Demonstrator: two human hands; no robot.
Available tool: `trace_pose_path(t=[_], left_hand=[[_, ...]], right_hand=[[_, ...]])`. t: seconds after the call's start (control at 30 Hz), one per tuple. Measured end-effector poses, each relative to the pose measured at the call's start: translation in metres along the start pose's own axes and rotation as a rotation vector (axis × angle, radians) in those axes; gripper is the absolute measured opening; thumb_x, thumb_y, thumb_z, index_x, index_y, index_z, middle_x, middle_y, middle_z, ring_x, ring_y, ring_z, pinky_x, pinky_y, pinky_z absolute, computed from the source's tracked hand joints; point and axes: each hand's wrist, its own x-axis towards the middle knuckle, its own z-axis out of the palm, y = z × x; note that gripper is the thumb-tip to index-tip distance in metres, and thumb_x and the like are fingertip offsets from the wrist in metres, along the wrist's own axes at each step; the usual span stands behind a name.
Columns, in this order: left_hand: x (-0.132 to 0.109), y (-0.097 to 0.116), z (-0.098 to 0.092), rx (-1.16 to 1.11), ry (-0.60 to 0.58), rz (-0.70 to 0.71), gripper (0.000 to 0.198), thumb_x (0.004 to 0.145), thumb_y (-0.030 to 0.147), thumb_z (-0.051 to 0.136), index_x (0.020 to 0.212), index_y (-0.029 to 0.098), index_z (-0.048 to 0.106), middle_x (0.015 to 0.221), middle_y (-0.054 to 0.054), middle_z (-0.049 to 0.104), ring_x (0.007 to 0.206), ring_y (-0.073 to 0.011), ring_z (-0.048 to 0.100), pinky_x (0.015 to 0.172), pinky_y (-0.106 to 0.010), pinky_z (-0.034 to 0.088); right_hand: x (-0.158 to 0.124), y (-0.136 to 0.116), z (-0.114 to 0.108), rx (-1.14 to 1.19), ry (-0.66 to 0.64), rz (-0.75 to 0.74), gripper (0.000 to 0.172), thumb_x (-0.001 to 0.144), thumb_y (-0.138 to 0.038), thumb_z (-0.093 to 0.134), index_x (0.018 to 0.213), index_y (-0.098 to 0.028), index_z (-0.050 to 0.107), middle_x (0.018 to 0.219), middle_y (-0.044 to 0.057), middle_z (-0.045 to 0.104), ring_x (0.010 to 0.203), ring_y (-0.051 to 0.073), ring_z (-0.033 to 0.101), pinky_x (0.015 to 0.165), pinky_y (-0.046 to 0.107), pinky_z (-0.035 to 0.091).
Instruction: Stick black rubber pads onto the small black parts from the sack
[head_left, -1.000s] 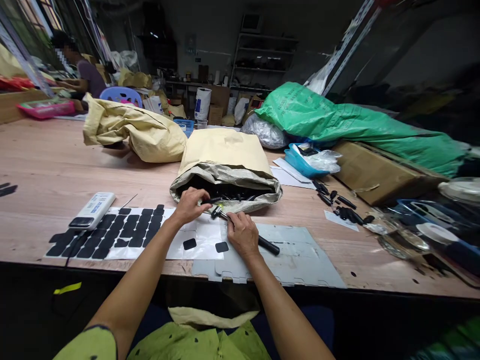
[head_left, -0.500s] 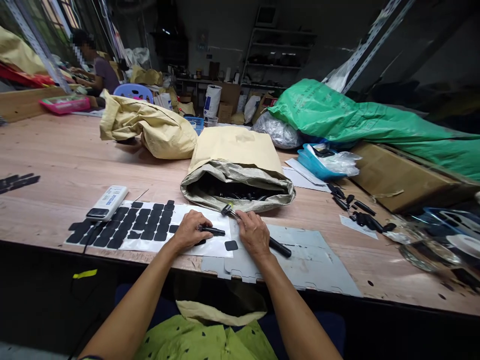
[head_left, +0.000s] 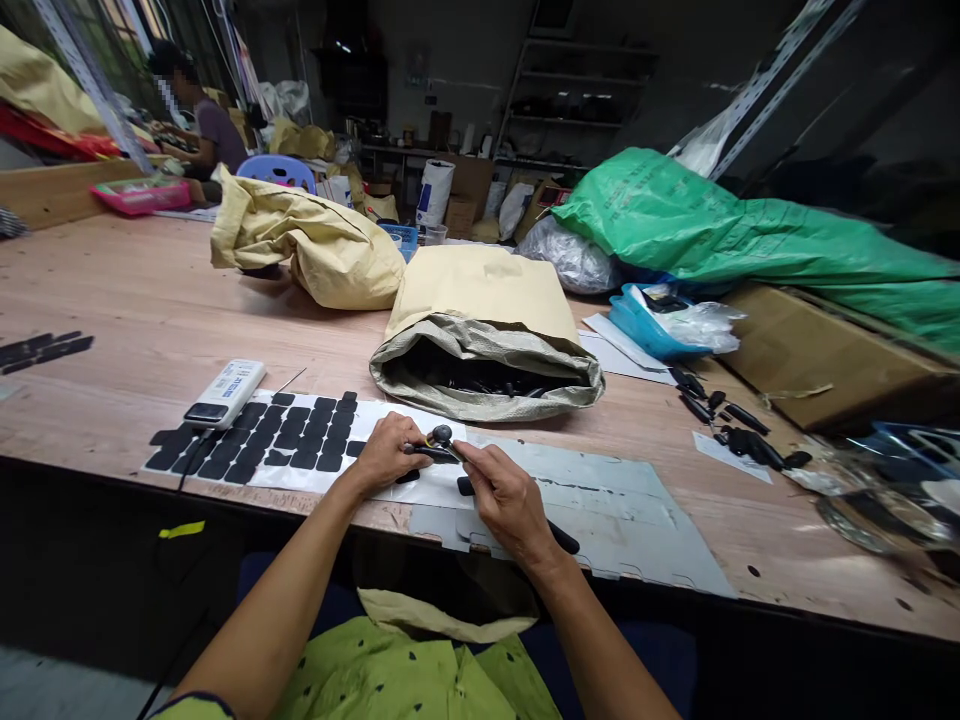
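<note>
My left hand point(head_left: 384, 455) is closed on a small black plastic part point(head_left: 427, 452), held down on a white backing sheet point(head_left: 409, 440) that carries several black adhesive pads point(head_left: 270, 440). My right hand point(head_left: 508, 497) grips a small roller tool; its black handle point(head_left: 561, 538) sticks out behind the hand and its roller head point(head_left: 442, 434) rests over the black part. Just beyond both hands lies an open tan sack point(head_left: 480, 345) with more black parts inside.
A white remote-like device point(head_left: 225, 393) sits at the sheet's left end. A grey cardboard sheet point(head_left: 622, 510) lies under my right hand. Loose black parts point(head_left: 735, 425), a blue bag point(head_left: 660, 325), a cardboard box point(head_left: 817, 355), a green sack point(head_left: 720, 235) are right. A person point(head_left: 199, 120) sits far left.
My left hand drew a black part out of the sack and brought it down onto the white sheet. My right hand swung the roller head over onto that part.
</note>
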Motion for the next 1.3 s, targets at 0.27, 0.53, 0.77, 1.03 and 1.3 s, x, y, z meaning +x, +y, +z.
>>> trace_pose_path(t=[0.27,0.53,0.77,1.03,1.3], left_hand=[[0.0,0.0,0.0,-0.035,0.012,0.001,0.008,0.076,0.027,0.075,0.083,0.026,0.076,0.083,0.0,0.066,0.09,-0.0202,0.051,0.088,-0.035,0.039],[0.0,0.0,0.002,-0.036,0.039,-0.017,0.014,0.074,0.027,0.076,0.087,0.028,0.078,0.083,0.0,0.067,0.092,-0.0209,0.053,0.087,-0.035,0.04],[0.001,-0.002,0.002,0.008,0.04,0.016,0.014,0.074,0.028,0.075,0.088,0.026,0.077,0.084,-0.001,0.068,0.089,-0.021,0.053,0.085,-0.035,0.04],[0.001,-0.002,-0.001,0.029,-0.01,0.011,0.019,0.077,0.038,0.071,0.091,0.026,0.075,0.088,-0.003,0.067,0.091,-0.0239,0.053,0.083,-0.037,0.039],[-0.002,0.001,-0.004,-0.007,-0.03,0.06,0.02,0.081,0.042,0.064,0.087,0.025,0.074,0.095,-0.005,0.067,0.096,-0.0259,0.055,0.089,-0.041,0.042]], right_hand=[[-0.001,0.001,0.0,-0.143,0.001,-0.031,0.036,0.097,-0.023,0.044,0.128,-0.028,0.063,0.086,0.002,0.063,0.077,0.012,0.059,0.063,0.019,0.043],[-0.011,0.01,-0.007,-0.126,0.011,-0.039,0.035,0.097,-0.023,0.045,0.125,-0.029,0.065,0.088,0.002,0.065,0.077,0.011,0.06,0.064,0.019,0.045],[0.006,0.014,-0.013,-0.256,0.079,0.009,0.034,0.095,-0.021,0.046,0.121,-0.028,0.066,0.091,0.002,0.065,0.082,0.013,0.059,0.073,0.021,0.045],[0.041,0.051,0.005,-0.467,0.108,0.105,0.031,0.092,-0.018,0.049,0.114,-0.027,0.068,0.089,0.004,0.062,0.084,0.017,0.052,0.077,0.027,0.039],[0.038,0.057,0.015,-0.469,0.113,0.141,0.025,0.09,-0.021,0.052,0.111,-0.027,0.066,0.091,0.004,0.06,0.086,0.018,0.05,0.075,0.028,0.035]])
